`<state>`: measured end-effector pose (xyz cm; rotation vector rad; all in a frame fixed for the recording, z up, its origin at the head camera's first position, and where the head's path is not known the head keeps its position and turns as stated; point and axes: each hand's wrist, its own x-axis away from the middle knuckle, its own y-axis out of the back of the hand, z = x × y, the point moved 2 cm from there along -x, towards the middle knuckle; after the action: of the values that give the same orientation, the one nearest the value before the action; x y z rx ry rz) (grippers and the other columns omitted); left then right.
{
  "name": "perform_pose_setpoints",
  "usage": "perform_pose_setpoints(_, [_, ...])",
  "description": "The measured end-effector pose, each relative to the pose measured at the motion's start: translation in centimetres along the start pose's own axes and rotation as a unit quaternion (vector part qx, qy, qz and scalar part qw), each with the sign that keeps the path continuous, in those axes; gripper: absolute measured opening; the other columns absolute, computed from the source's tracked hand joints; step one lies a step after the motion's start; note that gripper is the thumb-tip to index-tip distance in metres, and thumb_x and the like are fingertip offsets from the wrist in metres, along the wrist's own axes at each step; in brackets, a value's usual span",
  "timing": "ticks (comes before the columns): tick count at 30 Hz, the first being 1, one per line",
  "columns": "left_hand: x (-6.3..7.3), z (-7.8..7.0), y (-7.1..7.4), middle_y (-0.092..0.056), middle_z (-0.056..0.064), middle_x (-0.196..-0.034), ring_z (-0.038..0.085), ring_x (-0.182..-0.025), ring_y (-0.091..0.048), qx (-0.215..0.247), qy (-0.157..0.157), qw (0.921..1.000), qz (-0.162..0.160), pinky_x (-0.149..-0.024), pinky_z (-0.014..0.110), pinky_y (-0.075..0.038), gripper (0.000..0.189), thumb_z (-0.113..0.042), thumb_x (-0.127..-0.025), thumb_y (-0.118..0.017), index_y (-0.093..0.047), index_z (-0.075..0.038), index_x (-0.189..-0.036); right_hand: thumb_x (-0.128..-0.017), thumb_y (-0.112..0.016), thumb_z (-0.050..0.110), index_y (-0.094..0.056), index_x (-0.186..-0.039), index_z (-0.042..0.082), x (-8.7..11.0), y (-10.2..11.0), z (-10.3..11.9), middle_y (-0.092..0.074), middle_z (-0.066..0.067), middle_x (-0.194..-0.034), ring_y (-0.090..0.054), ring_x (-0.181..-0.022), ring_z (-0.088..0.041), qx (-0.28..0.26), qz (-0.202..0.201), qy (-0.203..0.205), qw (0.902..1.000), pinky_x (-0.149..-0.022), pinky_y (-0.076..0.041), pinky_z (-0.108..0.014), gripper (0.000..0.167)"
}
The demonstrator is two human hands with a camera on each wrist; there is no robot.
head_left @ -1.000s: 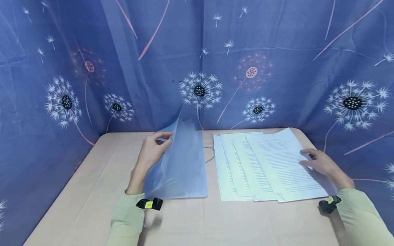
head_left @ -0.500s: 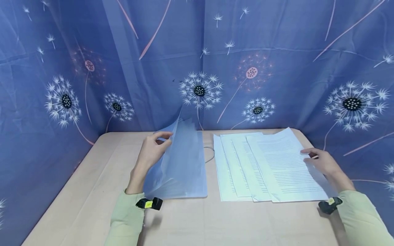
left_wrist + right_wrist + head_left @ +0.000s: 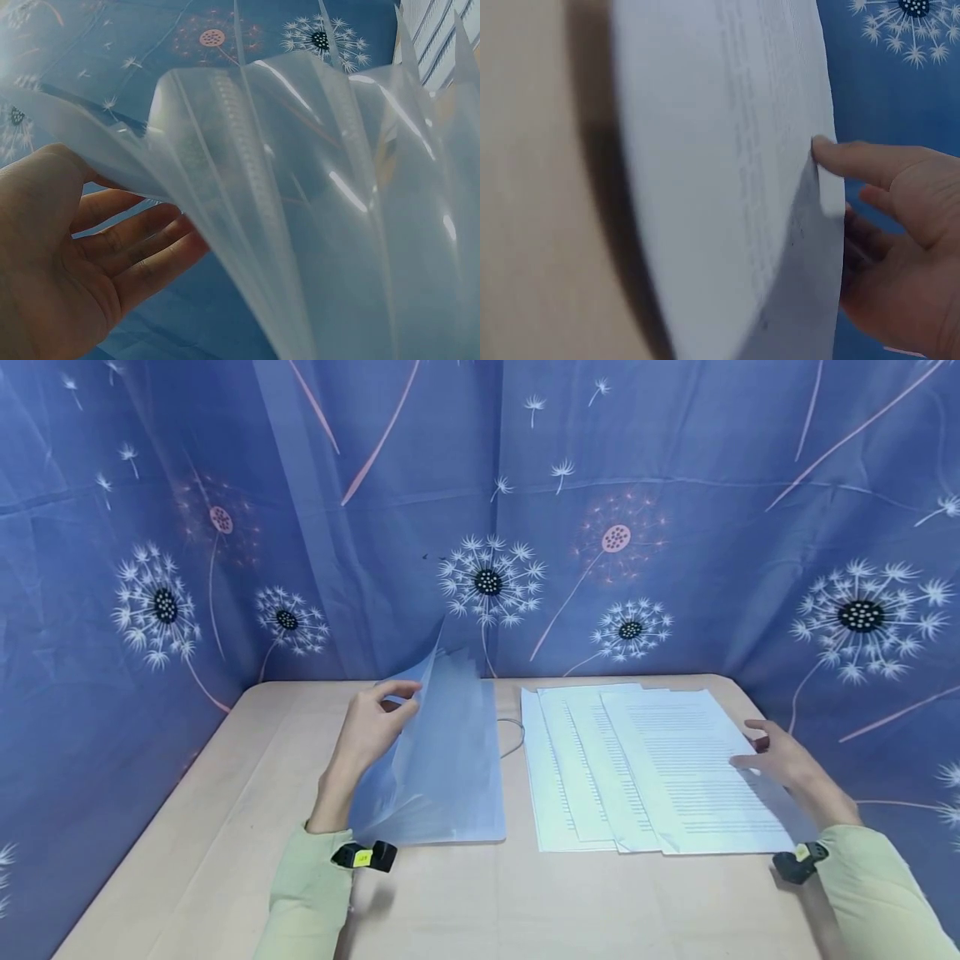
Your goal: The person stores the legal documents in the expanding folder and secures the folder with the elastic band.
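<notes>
My left hand (image 3: pixel 371 727) pinches the raised edge of clear plastic sleeves (image 3: pixel 446 752) in a blue display folder (image 3: pixel 491 777). In the left wrist view, several clear sleeves (image 3: pixel 330 187) fan upward beside the left hand (image 3: pixel 97 262), and its thumb tip is hidden. My right hand (image 3: pixel 787 760) is at the right edge of the topmost printed sheet of paper (image 3: pixel 675 760). In the right wrist view, the thumb of the right hand (image 3: pixel 907 232) rests on the sheet (image 3: pixel 720 187), while the index finger stands apart beyond its edge.
More printed sheets (image 3: pixel 551 777) lie fanned under the top one. A thin cord loop (image 3: pixel 517 739) lies between folder and papers. The beige table (image 3: pixel 562 910) ends at a blue dandelion-print curtain (image 3: pixel 375 527) behind and on both sides.
The top sheet has shifted slightly left and its raised far right corner has come down flat. The right index finger has moved off the sheet. The left hand keeps still.
</notes>
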<state>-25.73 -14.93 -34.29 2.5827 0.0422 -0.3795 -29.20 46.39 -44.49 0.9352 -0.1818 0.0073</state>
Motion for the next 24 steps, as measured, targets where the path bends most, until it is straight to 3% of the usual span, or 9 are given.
perform_pose_setpoints(6, [-0.02, 0.03, -0.01, -0.067, 0.007, -0.118, 0.022, -0.088, -0.067, 0.001, -0.003, 1.0, 0.002, -0.067, 0.035, -0.052, 0.034, -0.023, -0.095, -0.059, -0.068, -0.017, -0.127, -0.086, -0.073, 0.025, -0.006, -0.152, -0.014, 0.12, 0.09, 0.27, -0.037, -0.039, -0.124, -0.046, -0.104, -0.047, -0.012, 0.012, -0.019, 0.9997, -0.08, -0.044, -0.051, 0.101])
perform_pose_setpoints(13, [0.0, 0.11, 0.01, -0.067, 0.007, -0.119, 0.023, -0.088, -0.067, 0.004, -0.001, 1.0, 0.002, -0.068, 0.035, -0.052, 0.035, -0.024, -0.095, -0.059, -0.068, -0.017, -0.128, -0.087, -0.073, 0.032, -0.007, -0.149, -0.019, 0.72, 0.16, 0.44, -0.036, -0.046, -0.129, -0.041, -0.114, -0.058, 0.027, -0.001, -0.022, 0.9994, -0.093, -0.038, -0.065, 0.103])
perform_pose_setpoints(18, [0.03, 0.09, 0.1, -0.067, 0.006, -0.119, 0.022, -0.088, -0.066, 0.006, 0.003, 1.0, 0.001, -0.068, 0.035, -0.052, 0.035, -0.025, -0.094, -0.059, -0.068, -0.018, -0.128, -0.085, -0.073, 0.034, -0.007, -0.149, -0.018, 0.98, 0.2, 0.52, -0.035, -0.047, -0.131, -0.039, -0.117, -0.06, 0.037, -0.002, -0.031, 0.9988, -0.095, -0.036, -0.067, 0.106])
perform_pose_setpoints(24, [-0.07, 0.01, 0.13, -0.067, 0.007, -0.119, 0.022, -0.089, -0.067, 0.007, -0.002, 1.0, -0.002, -0.068, 0.035, -0.052, 0.034, -0.024, -0.094, -0.059, -0.068, -0.017, -0.126, -0.088, -0.071, 0.03, -0.007, -0.148, -0.02, 0.89, 0.37, 0.22, -0.036, -0.048, -0.128, -0.046, -0.111, -0.056, 0.034, 0.009, -0.026, 0.999, -0.086, -0.045, -0.059, 0.101])
